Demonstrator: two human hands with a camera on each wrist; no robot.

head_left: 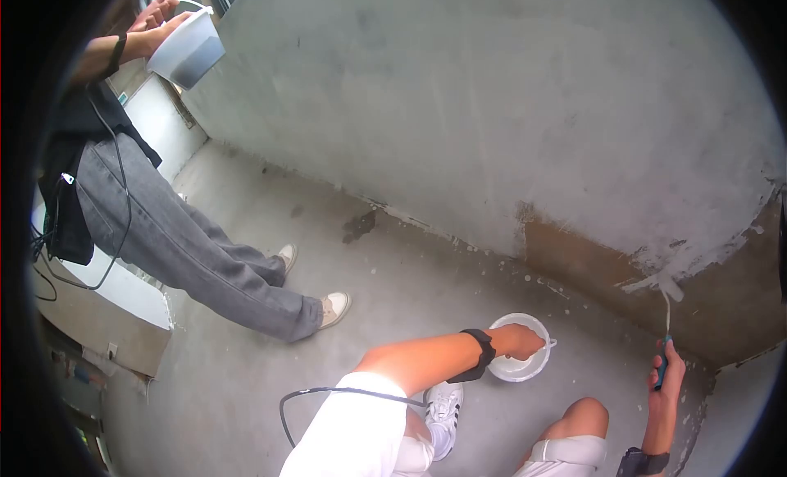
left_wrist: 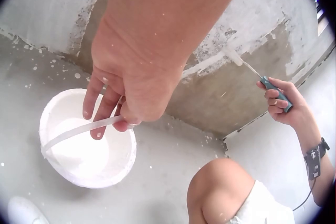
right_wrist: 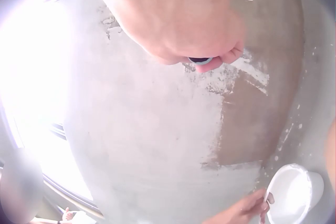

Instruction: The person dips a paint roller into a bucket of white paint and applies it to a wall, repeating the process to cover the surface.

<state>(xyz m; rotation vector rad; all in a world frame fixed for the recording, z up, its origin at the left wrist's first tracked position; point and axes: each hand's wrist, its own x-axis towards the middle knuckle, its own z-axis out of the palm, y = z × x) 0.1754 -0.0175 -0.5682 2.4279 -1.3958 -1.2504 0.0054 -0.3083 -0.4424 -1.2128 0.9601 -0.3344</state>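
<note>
My right hand [head_left: 670, 377] grips the teal handle of a small paint roller [head_left: 662, 367]. The whitish roller head [left_wrist: 233, 56] lies against the wall [head_left: 639, 149], at the border between white paint and a bare brown patch. In the right wrist view only the handle's dark end shows under the palm. Low down, my left hand [left_wrist: 131, 77] holds the pale bail of a white bucket [left_wrist: 86, 182] between thumb and fingers, other fingers hanging over its mouth. White paint [left_wrist: 79, 148] is in the bucket.
Another person [head_left: 188, 223] stands at the left, holding a translucent pail [head_left: 188, 54]. Paint spots dot the grey floor [head_left: 393, 296]. The bare brown patch [head_left: 574, 251] runs along the wall's foot. My knee [head_left: 586, 415] and shoe [head_left: 444, 407] are close to the bucket.
</note>
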